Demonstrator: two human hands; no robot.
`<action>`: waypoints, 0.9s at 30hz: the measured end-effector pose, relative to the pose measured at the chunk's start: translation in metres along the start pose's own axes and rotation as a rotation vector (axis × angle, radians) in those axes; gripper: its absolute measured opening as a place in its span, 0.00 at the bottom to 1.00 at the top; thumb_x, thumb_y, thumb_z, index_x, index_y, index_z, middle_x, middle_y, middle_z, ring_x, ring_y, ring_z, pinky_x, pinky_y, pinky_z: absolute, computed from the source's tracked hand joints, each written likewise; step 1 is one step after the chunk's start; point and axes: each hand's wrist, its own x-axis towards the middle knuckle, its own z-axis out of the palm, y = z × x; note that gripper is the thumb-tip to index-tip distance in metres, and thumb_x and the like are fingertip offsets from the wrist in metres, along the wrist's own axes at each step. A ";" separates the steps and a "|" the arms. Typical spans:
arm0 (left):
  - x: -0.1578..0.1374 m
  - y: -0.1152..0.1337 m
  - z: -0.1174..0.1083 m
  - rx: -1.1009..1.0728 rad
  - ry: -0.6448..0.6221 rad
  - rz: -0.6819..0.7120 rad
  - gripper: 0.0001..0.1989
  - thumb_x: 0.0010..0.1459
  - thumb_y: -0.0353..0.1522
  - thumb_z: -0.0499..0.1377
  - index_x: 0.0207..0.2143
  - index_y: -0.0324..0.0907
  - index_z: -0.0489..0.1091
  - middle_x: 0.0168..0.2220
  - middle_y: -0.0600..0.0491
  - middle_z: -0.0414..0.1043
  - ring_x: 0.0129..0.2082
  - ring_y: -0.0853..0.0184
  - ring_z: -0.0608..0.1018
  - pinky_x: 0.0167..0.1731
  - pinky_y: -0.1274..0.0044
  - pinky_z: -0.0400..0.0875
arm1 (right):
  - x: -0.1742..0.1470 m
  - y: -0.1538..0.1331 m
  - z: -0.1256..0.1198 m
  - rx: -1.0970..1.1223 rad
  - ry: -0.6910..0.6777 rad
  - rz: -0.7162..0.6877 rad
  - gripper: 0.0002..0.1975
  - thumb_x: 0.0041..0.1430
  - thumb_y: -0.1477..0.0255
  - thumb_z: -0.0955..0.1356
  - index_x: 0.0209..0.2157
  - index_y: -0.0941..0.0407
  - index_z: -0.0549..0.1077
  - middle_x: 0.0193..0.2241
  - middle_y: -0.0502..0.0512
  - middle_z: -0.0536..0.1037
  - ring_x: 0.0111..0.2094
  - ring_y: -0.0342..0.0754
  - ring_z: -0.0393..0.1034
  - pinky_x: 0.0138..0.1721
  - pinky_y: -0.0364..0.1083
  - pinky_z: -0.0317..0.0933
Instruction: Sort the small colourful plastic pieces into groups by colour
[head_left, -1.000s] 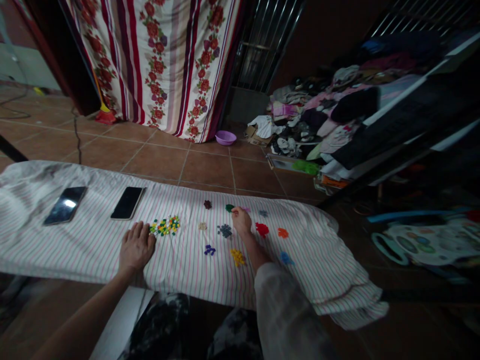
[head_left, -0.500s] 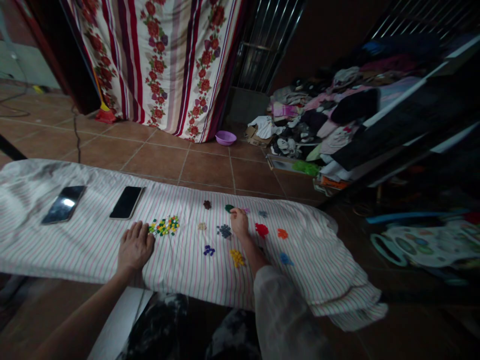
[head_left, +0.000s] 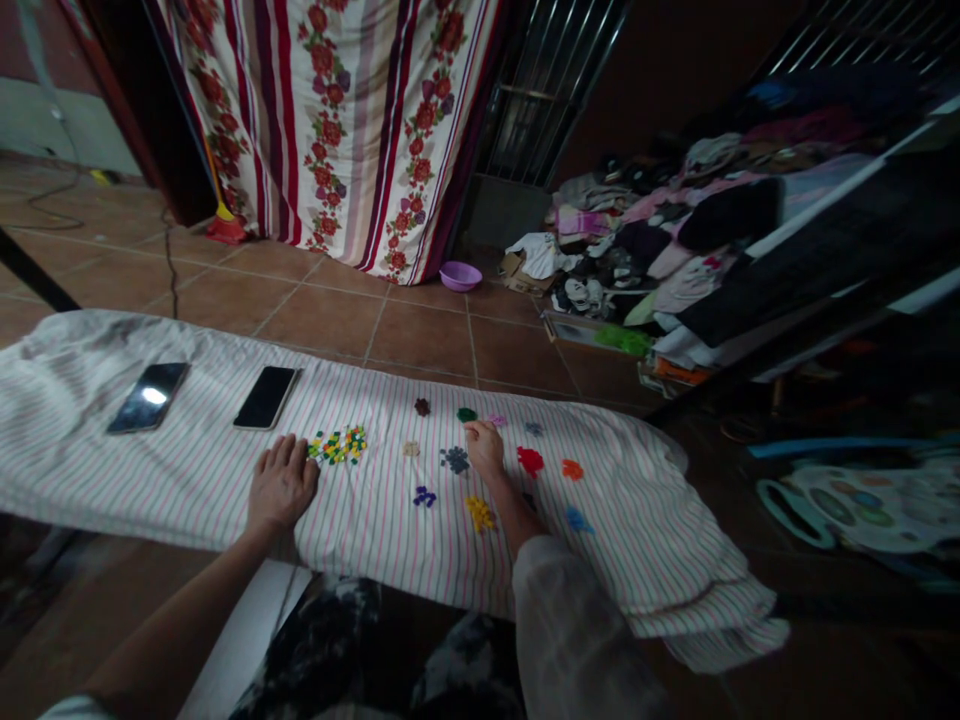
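Note:
My left hand (head_left: 283, 482) lies flat on the striped cloth (head_left: 360, 520), fingers stretched out. Its fingertips are beside a mixed pile of small green, yellow, white and orange pieces (head_left: 339, 445). Over the cloth, my right hand (head_left: 486, 448) has its fingers drawn together in a pinch, just on my side of a dark green pile (head_left: 466, 414). Whatever is between those fingers is too small to make out. Around that hand lie dark grey pieces (head_left: 454, 460), red pieces (head_left: 530, 461), pink pieces (head_left: 497, 420) and yellow pieces (head_left: 480, 514).
More small piles are brown (head_left: 422, 407), beige (head_left: 411, 449), dark blue (head_left: 424, 496), orange (head_left: 572, 469), light blue (head_left: 578, 519) and grey-blue (head_left: 532, 428). Two phones (head_left: 266, 398) lie at the left. Beyond are a purple basin (head_left: 460, 276) and heaped clothes (head_left: 622, 240).
My right hand has drawn back slightly toward me, and more of the dark green pile shows. The left hand stays flat in place. The whole view has shifted a little.

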 end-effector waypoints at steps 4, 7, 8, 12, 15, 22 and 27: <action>0.001 0.001 -0.001 -0.014 0.000 -0.013 0.23 0.62 0.37 0.45 0.53 0.33 0.65 0.56 0.36 0.64 0.59 0.51 0.63 0.56 0.62 0.57 | -0.003 -0.017 0.000 0.048 -0.007 -0.036 0.16 0.55 0.80 0.59 0.34 0.55 0.77 0.38 0.57 0.76 0.41 0.48 0.69 0.45 0.45 0.63; 0.001 0.002 -0.003 -0.021 -0.010 -0.027 0.23 0.62 0.37 0.45 0.53 0.33 0.66 0.57 0.37 0.64 0.59 0.52 0.63 0.56 0.62 0.56 | -0.002 -0.036 0.003 0.092 -0.027 -0.086 0.16 0.55 0.80 0.60 0.35 0.54 0.77 0.39 0.56 0.75 0.40 0.47 0.70 0.45 0.44 0.63; 0.001 0.002 -0.004 -0.020 -0.015 -0.030 0.23 0.62 0.37 0.45 0.53 0.33 0.66 0.57 0.37 0.64 0.59 0.51 0.64 0.57 0.62 0.56 | -0.001 -0.044 0.004 0.107 -0.038 -0.108 0.16 0.55 0.79 0.60 0.36 0.54 0.77 0.38 0.55 0.75 0.40 0.47 0.70 0.45 0.44 0.63; 0.002 0.004 -0.006 -0.014 -0.027 -0.042 0.23 0.62 0.37 0.45 0.53 0.34 0.65 0.57 0.37 0.64 0.59 0.52 0.64 0.57 0.62 0.56 | -0.002 -0.076 0.016 0.154 -0.132 -0.190 0.14 0.56 0.78 0.62 0.36 0.54 0.78 0.36 0.55 0.76 0.38 0.46 0.70 0.43 0.43 0.63; 0.002 0.004 -0.006 -0.011 -0.026 -0.039 0.23 0.62 0.37 0.45 0.53 0.34 0.66 0.57 0.37 0.64 0.59 0.52 0.64 0.56 0.62 0.56 | -0.009 -0.100 0.029 0.201 -0.239 -0.259 0.13 0.57 0.77 0.63 0.37 0.54 0.78 0.36 0.54 0.76 0.38 0.45 0.71 0.42 0.42 0.63; 0.002 0.002 -0.003 -0.022 -0.013 -0.043 0.22 0.62 0.36 0.45 0.53 0.35 0.65 0.57 0.38 0.64 0.60 0.53 0.63 0.57 0.61 0.56 | -0.030 -0.143 0.049 0.158 -0.462 -0.327 0.11 0.60 0.74 0.63 0.39 0.53 0.77 0.39 0.54 0.76 0.40 0.44 0.70 0.42 0.40 0.60; 0.002 0.002 -0.002 -0.031 -0.013 -0.048 0.23 0.62 0.37 0.45 0.54 0.35 0.65 0.57 0.38 0.64 0.60 0.53 0.63 0.58 0.62 0.55 | -0.034 -0.159 0.054 0.005 -0.488 -0.286 0.10 0.60 0.73 0.63 0.37 0.52 0.77 0.38 0.54 0.76 0.41 0.46 0.69 0.41 0.42 0.59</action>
